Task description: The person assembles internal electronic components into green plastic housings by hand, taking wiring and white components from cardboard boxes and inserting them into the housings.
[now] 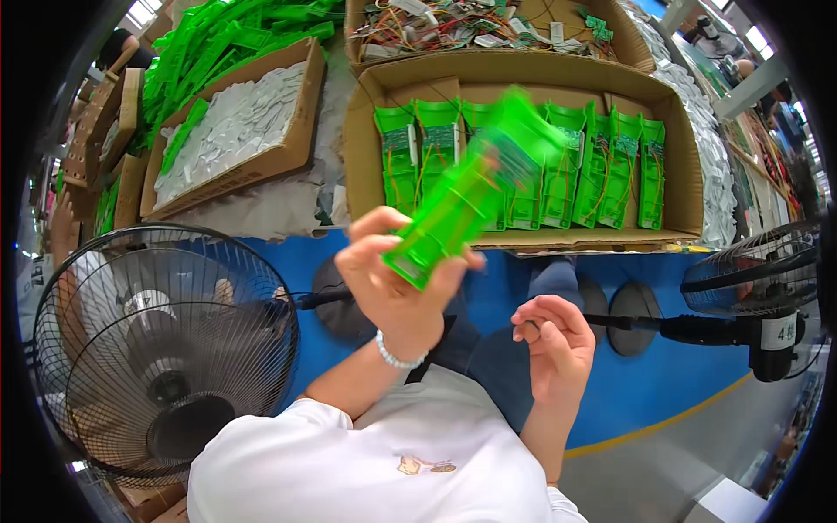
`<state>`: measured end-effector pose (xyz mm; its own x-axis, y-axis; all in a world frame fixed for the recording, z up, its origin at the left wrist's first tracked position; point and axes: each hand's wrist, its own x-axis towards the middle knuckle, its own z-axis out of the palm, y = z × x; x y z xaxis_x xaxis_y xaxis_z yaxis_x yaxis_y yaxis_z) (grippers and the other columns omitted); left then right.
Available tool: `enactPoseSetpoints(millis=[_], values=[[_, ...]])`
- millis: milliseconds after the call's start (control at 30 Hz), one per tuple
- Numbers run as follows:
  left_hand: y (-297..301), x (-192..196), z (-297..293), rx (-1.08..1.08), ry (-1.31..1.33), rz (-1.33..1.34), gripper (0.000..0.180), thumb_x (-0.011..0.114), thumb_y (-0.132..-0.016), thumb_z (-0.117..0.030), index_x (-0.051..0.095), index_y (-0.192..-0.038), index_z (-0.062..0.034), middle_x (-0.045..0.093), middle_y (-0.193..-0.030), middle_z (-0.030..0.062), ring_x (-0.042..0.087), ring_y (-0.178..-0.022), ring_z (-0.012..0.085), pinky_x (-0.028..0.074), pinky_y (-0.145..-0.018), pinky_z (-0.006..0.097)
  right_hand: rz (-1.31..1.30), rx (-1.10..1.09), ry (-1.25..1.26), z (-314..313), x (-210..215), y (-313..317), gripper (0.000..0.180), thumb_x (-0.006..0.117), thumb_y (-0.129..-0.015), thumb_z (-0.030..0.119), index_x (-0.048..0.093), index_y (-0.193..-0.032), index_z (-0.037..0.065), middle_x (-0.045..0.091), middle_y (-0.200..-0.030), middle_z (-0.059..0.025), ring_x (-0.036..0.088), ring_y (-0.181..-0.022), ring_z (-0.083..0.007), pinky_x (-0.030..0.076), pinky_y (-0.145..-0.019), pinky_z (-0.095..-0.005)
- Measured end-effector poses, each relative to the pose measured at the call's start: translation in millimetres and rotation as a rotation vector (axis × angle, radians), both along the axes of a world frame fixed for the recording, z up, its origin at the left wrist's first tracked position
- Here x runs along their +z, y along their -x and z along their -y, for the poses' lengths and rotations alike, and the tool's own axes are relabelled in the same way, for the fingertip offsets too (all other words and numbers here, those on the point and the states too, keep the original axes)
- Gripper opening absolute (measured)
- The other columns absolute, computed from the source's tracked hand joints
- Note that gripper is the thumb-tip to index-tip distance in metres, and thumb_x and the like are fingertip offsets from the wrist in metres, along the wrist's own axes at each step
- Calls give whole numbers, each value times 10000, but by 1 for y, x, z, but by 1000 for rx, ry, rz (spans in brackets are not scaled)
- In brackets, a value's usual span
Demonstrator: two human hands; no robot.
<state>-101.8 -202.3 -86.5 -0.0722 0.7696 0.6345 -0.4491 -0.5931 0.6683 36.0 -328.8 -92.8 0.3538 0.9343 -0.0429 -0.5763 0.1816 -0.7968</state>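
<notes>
My left hand (399,292), with a beaded bracelet at the wrist, grips the lower end of a bright green plastic housing (453,202). The housing is tilted up to the right, its far end smeared by motion; a circuit board seems to sit inside that end. Lower and to the right, my right hand (560,349) is raised with loosely bent fingers and nothing visible in it. Beyond the hands, a cardboard box (693,174) holds a row of similar green housings (401,161) with circuit boards and thin wires. The held housing covers part of that row.
Behind the box, another carton (641,54) holds wired boards. A tilted carton of white parts (240,122) stands left, beside heaped green housings (209,48). Fans stand left (166,349) and right (750,270). Near the left fan, another person's arm shows.
</notes>
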Motion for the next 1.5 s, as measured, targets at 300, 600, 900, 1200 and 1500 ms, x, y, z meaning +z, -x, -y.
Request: enactPoseSetpoints(millis=[300,600,900,1200,1500], values=[[55,9,-35,693,-217,-1220,375,720,-823,-189,645,-1165,-55,563,-1239,102,449,-1185,338,380,-981,447,109,62,216,16,-34,11,241,621,-883,-3,645,-1119,-52,707,-982,-144,666,-914,-206,514,-768,-321],[49,-2,-47,725,-443,-1211,259,596,-883,-249,724,-1048,-95,629,-1229,61,551,-1200,295,304,-1089,549,778,-184,521,64,-93,-18,252,663,-892,94,641,-1121,-8,669,-1126,-145,631,-1041,-256,496,-879,-379],[46,-8,-47,742,-409,-1123,242,591,-832,-188,709,-1009,-74,616,-1234,71,554,-1171,292,326,-1078,531,1865,-364,783,67,-176,-27,526,666,-848,240,527,-1317,48,425,-1458,-176,331,-1354,-454,293,-1078,-581],[45,-3,-47,730,-398,-1115,255,585,-771,-197,694,-969,-79,619,-1207,98,556,-1126,308,305,-1092,530,1723,-205,678,43,-188,-28,494,694,-772,195,583,-1229,46,617,-1228,-133,501,-1216,-369,249,-1134,-556],[45,6,-40,713,-359,-1145,262,567,-811,-190,710,-989,-60,622,-1225,110,564,-1145,304,337,-1066,553,1410,-126,197,-2,-108,-35,264,632,-845,22,641,-1105,-19,678,-839,-166,662,-786,-342,518,-708,-432]])
